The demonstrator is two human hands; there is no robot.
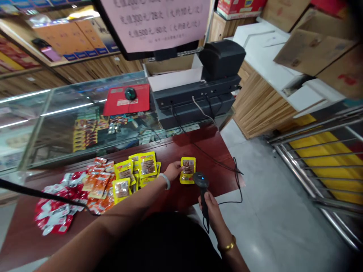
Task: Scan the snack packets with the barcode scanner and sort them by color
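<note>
My left hand [173,171] pinches the left edge of a yellow snack packet [188,176] lying on the dark red tabletop [214,141]. In my right hand [211,207] is a black barcode scanner [201,180], its fingers wrapped round the handle. The scanner's head, with a small blue light, is just right of that packet. Left of my left hand lies a pile of similar yellow packets [148,165]. Beyond it are orange packets [99,185] and a heap of red and white packets [56,211].
Behind the tabletop stands a glass display counter [62,132] with a red mouse pad [113,102] and a mouse [130,93]. A black cash drawer [195,94] sits beside it. Cables [208,153] trail over the table's right end. A metal rack [314,170] stands at right.
</note>
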